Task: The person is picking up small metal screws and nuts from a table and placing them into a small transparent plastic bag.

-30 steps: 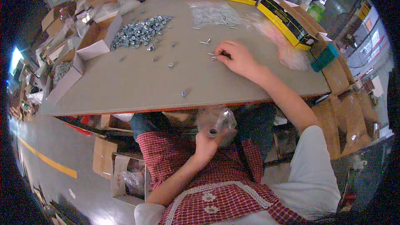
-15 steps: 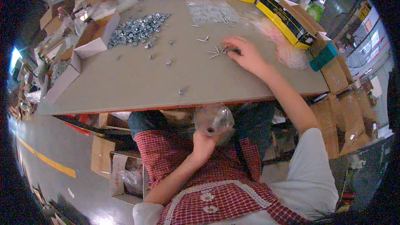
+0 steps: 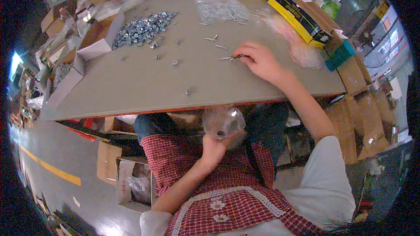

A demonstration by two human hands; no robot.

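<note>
the right hand [image 3: 259,59] pinches thin screws [image 3: 231,57], apparently lying along nine-to-three, tips toward nine. the left hand [image 3: 214,148] grips a clear plastic bag [image 3: 224,122].

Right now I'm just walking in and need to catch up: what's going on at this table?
A person sits at a grey table. The right hand rests on the tabletop, fingers on a few loose screws. The left hand holds a clear plastic bag below the table edge, over the lap. A pile of nuts and a pile of screws lie farther back, with cardboard boxes around the edges.
</note>
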